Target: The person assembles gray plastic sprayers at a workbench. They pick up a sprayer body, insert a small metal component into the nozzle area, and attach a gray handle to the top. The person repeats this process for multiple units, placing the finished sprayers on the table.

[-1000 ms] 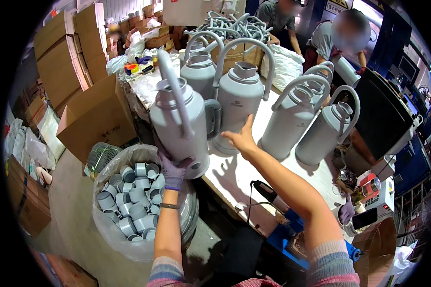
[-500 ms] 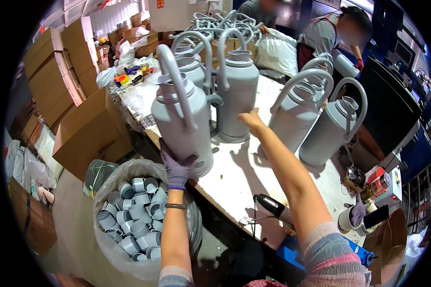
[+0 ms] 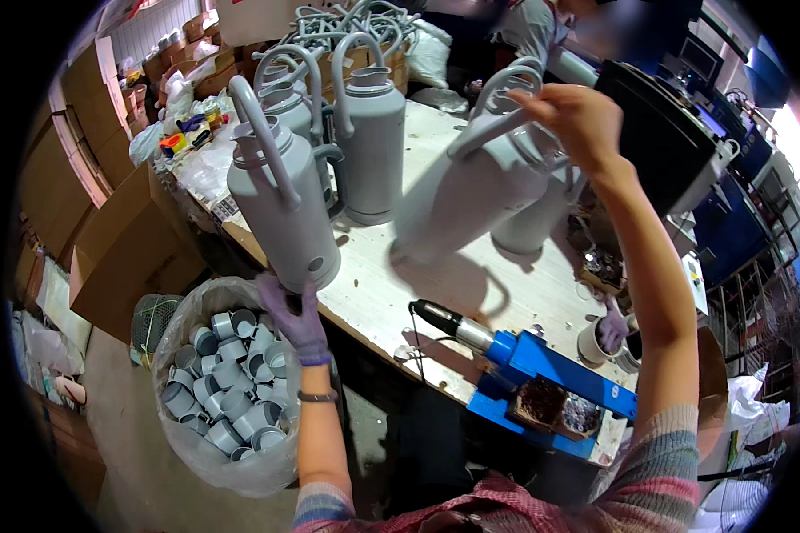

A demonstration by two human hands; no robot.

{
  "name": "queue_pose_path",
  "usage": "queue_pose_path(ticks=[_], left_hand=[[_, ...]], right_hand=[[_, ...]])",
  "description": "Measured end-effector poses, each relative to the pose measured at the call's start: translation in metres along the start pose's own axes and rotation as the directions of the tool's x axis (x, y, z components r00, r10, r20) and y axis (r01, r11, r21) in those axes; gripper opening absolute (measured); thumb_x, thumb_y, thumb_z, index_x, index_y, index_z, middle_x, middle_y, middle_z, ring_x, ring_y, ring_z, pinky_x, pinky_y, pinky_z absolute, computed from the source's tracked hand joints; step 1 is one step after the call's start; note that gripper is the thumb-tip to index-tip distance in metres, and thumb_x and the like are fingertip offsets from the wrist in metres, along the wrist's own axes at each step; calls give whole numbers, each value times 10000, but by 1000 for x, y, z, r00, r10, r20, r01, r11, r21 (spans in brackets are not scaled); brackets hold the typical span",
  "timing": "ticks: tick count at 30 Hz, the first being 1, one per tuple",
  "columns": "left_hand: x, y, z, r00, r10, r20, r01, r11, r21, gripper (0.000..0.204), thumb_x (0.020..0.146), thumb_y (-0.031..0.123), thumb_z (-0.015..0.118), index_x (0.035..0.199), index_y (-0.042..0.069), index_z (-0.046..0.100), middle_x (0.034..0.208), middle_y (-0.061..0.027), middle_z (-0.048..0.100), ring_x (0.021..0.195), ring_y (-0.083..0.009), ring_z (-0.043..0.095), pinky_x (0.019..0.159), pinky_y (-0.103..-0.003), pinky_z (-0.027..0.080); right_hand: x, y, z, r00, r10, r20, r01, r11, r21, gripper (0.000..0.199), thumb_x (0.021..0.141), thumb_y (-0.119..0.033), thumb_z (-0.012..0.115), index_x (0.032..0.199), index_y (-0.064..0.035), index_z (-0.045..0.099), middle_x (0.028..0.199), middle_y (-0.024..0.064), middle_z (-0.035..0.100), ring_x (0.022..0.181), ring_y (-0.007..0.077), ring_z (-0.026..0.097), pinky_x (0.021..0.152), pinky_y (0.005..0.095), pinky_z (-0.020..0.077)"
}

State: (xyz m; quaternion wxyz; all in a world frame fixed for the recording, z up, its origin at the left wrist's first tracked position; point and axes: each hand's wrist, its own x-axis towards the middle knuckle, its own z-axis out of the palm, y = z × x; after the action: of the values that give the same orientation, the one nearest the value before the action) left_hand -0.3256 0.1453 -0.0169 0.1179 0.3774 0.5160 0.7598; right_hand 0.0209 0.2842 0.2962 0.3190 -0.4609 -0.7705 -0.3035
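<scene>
Speckled white tabletop (image 3: 364, 289) lies beneath a tilted, smooth cylindrical jug (image 3: 462, 195).

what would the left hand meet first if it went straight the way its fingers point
Probably the lower body of the nearest grey flask, just ahead of the left hand; depth is unclear, so the edge of the table might come first.

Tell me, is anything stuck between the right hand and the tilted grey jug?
Nothing I can see: the right hand grips the tilted grey jug directly by its loop handle. The gloved left hand is elsewhere, by another grey jug.
</scene>
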Motion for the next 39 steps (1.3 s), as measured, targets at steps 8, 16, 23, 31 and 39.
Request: queue_pose_path(ticks=[8, 16, 23, 31, 39], left_hand=[[-81, 95, -57, 793, -111, 599, 592, 370, -716, 872, 899, 671, 513, 1470, 32, 351, 1490, -170, 400, 1299, -356, 449, 1116, -483, 345], [-162, 173, -69, 743, 4, 670, -130, 982, 138, 590, 967, 346, 589, 1373, -63, 464, 1313, -230, 554, 1204, -354, 555, 1018, -429, 446], [-217, 238, -31, 725, 182, 664, -332, 937, 105, 377, 1014, 196, 519, 1293, -56, 544, 1203, -164, 622, 1090, -224, 614, 900, -340, 504], [-280, 289, -1, 514, -289, 807, 361, 927, 103, 460, 919, 327, 669, 1138, -74, 615, 993, -104, 695, 856, -157, 647, 786, -291, 519], [-277, 238, 65, -76, -137, 988, 196, 969, 149, 388, 1017, 158, 495, 1380, 21, 505, 1177, -89, 608, 1004, -165, 602, 895, -308, 487]], right_hand=[[-149, 21, -214, 939, -117, -324, 273, 826, 494, 360, 876, -239, 582, 618, 7, 533, 555, 51, 415, 491, 221, 440, 494, 342, 325], [-283, 14, -322, 789, -452, -416, 592, 741, 318, 359, 805, -384, 568, 654, -59, 597, 530, 19, 477, 545, 156, 405, 684, 377, 436], [-423, 57, -311, 628, 742, 236, -676, 370, 637, 407, 994, -196, 505, 1334, 25, 469, 1303, 173, 557, 1260, 275, 504, 1079, 357, 384], [-534, -14, -384, 550, 634, 544, -728, 45, 684, 1216, 649, -705, 774, 1517, -46, 236, 1403, 193, 437, 1315, 324, 409, 1118, 456, 284], [-624, 7, -482, 454, 829, 325, -862, 318, 394, 885, 705, -620, 748, 1279, 18, 531, 1202, 142, 564, 1166, 258, 518, 1045, 392, 359]])
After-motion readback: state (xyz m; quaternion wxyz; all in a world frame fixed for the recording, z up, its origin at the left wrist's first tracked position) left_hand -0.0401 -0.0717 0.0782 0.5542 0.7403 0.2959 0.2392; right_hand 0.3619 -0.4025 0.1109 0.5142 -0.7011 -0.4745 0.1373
